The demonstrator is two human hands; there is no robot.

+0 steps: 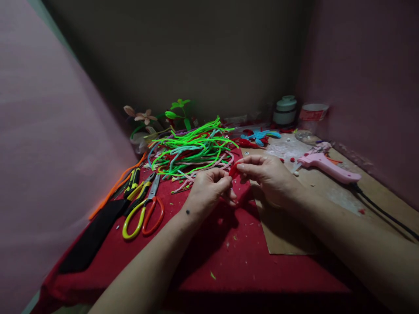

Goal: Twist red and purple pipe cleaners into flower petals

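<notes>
Between my two hands is a small piece of red pipe cleaner (233, 170), held above the red cloth. My left hand (209, 187) pinches its lower left end, the other fingers curled beneath. From the right, the thumb and forefinger of my right hand (266, 174) close on its upper end. The fingertips hide part of the piece, so its full shape is unclear. Just behind the hands lies a heap of pipe cleaners (196, 148), mostly bright green, with some pink, red and pale blue.
Scissors (144, 216), pliers (140, 185) and a black strip (94, 235) lie at left. On the brown board (278, 237) rests a pink glue gun (329, 168) with a black cord. Behind stand pipe-cleaner flowers (178, 113), a lidded jar (284, 111) and a cup (313, 113).
</notes>
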